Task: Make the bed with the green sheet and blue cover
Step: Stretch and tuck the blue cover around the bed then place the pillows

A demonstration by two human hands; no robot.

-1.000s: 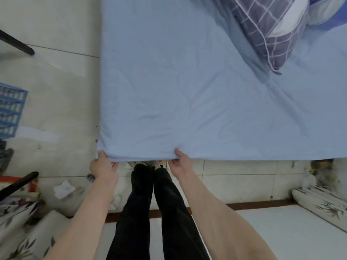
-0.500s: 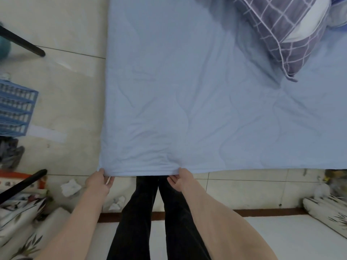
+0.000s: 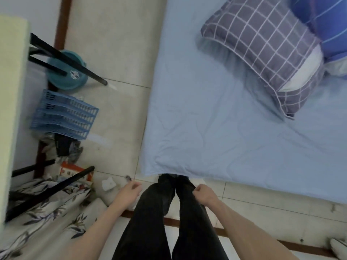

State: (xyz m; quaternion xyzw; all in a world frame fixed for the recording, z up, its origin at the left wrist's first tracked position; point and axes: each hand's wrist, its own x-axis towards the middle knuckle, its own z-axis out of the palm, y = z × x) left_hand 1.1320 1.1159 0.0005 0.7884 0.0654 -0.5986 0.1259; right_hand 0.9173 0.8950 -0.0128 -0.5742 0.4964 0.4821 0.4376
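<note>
The light blue cover [image 3: 216,119] lies spread flat over the bed, its near edge hanging just above my dark trouser legs. A purple checked pillow [image 3: 262,45] rests on it at the far right, beside a dark blue striped pillow [image 3: 326,21]. No green sheet shows. My left hand [image 3: 131,190] hangs below the cover's near left corner, fingers loosely curled, holding nothing. My right hand [image 3: 203,194] is a little below the near edge, fingers also curled and holding nothing. Neither hand touches the cover.
Left of the bed on the tiled floor are a teal basin [image 3: 71,76], a blue plastic tray rack [image 3: 63,113], black table legs [image 3: 65,57], dark clothes, crumpled tissue [image 3: 109,182] and a floral quilt [image 3: 47,209].
Both hands have let go of the cover's near edge and dropped away from it. The view has swung left, bringing the basin and rack into sight.
</note>
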